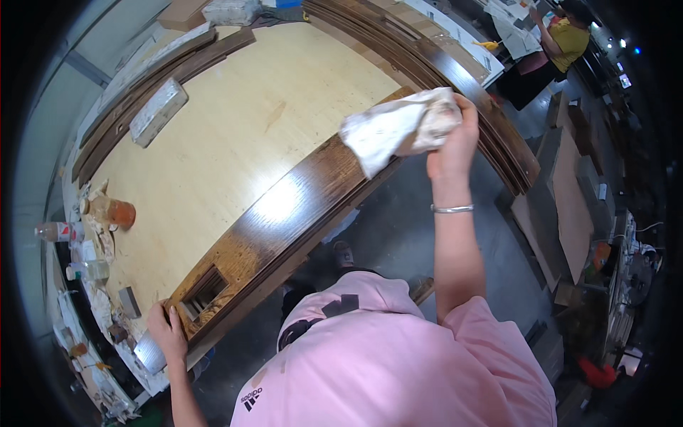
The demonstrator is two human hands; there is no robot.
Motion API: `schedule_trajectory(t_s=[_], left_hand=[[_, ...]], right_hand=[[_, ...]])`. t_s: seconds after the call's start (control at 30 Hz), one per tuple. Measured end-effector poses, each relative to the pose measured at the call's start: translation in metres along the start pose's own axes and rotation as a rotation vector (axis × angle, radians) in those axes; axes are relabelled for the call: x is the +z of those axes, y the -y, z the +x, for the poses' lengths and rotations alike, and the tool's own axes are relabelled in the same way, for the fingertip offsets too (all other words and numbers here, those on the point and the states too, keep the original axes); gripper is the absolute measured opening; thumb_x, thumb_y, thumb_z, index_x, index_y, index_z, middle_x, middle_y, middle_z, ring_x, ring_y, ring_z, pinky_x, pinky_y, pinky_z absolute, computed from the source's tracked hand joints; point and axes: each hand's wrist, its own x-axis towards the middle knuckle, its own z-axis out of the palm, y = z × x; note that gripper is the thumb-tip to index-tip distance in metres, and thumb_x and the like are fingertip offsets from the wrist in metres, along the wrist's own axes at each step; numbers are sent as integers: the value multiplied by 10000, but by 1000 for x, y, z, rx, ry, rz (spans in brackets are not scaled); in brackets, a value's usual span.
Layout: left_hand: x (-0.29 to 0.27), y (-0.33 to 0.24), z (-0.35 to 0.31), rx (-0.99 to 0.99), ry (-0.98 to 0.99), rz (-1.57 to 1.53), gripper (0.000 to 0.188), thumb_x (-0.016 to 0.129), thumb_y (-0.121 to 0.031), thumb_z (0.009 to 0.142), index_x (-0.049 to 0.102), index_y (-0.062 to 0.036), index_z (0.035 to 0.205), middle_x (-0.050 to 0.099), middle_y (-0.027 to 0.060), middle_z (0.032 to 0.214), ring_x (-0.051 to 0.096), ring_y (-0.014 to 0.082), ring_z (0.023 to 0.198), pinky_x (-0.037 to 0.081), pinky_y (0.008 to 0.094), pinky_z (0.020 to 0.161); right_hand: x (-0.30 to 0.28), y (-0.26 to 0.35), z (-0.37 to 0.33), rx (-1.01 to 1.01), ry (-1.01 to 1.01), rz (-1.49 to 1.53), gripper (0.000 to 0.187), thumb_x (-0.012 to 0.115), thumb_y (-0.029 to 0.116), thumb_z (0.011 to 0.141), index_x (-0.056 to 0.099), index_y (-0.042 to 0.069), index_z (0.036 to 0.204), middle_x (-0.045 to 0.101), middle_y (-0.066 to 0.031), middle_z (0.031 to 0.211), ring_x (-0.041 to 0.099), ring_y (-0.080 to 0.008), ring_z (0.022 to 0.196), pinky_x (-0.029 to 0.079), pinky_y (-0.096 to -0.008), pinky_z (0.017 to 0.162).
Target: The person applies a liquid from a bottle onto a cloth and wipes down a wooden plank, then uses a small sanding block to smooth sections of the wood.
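The left hand (pixel 169 333) touches the near end of a brown board (pixel 292 196) along the table (pixel 220 142) edge, its grip unclear. Farther along, the right hand (pixel 459 142) clutches a white cloth (pixel 388 132) over the board.

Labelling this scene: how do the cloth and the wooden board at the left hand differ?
Colour: the cloth is white with brownish stains; the wooden board is brown and glossy. Shape: the cloth is crumpled; the board is long, with a rectangular cutout near one end. Contact: the right hand grips the cloth; the left hand touches the board.
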Motion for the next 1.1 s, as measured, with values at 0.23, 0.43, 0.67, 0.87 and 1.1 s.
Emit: schedule_trajectory(t_s=[0.23,0.43,0.67,0.87,1.1], left_hand=[[1,-5,-4,-6,-58,34,274,547,-235,953,608,-6,1090,613,198,1030,548,390,1015,407,460,916],[8,4,-3,26,-108,48,283,538,-235,963,603,-6,1115,607,193,1060,540,382,1038,398,457,935],[2,-1,-1,17,-30,-10,292,536,-236,966,597,7,1116,601,194,1051,538,380,1013,398,449,918],[3,1,1,38,-31,-6,301,525,-247,972,598,8,1115,600,197,1031,546,382,988,402,449,898],[4,5,-4,35,-45,0,300,531,-248,971,596,13,1105,595,197,1014,541,384,975,402,451,885]], right_hand=[[26,-12,-69,-702,463,-1252,158,716,90,737,647,79,879,613,-76,1026,511,-308,1022,431,-399,882],[-13,-9,-13,-741,234,-1334,113,687,77,732,628,77,828,607,-83,957,522,-310,917,448,-428,798],[18,-37,-95,-815,421,-1123,82,698,87,741,628,97,782,611,-59,940,518,-292,902,433,-417,795],[2,-31,-69,-595,213,-1180,143,713,50,759,575,45,797,544,-131,955,486,-333,941,415,-453,822],[-5,-36,-35,-503,7,-1079,148,687,25,765,546,7,808,490,-162,1040,458,-359,1004,383,-450,895]])
